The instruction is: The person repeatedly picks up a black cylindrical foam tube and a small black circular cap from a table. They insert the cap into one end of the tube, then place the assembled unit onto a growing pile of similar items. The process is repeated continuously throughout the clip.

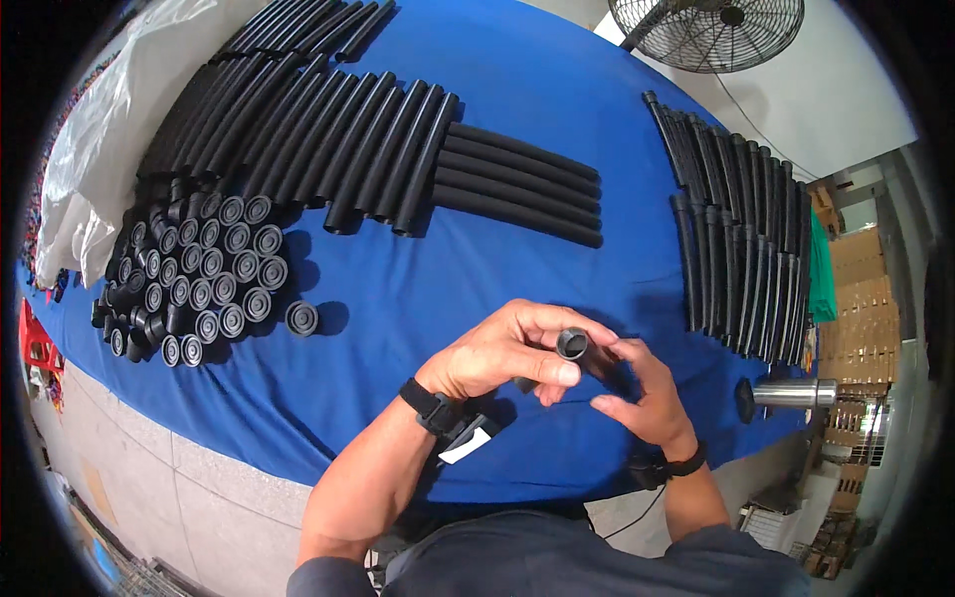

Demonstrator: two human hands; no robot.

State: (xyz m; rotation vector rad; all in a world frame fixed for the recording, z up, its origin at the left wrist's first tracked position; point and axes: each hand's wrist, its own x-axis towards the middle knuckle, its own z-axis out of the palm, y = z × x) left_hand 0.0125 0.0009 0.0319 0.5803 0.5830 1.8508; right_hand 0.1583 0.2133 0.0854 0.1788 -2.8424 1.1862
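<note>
My left hand [497,353] is closed around a black tube [573,344], its round hollow end tilted up toward me between thumb and fingers. A small dark piece [524,384] shows under the same hand; I cannot make out what it is. My right hand [652,393] is beside the tube's far part, thumb and fingers spread around it; whether they touch it is hard to see. Left of my hands, a single black round cap [301,317] sits apart from a cluster of similar ringed caps [212,262].
Rows of black tubes [348,149] cover the blue cloth [398,289] at the far left, with several foam-like tubes [517,189] lying crosswise. At right are more black tubes [741,234] and a metal cylinder [796,393]. A fan [708,30] stands behind; clear plastic [109,149] drapes left.
</note>
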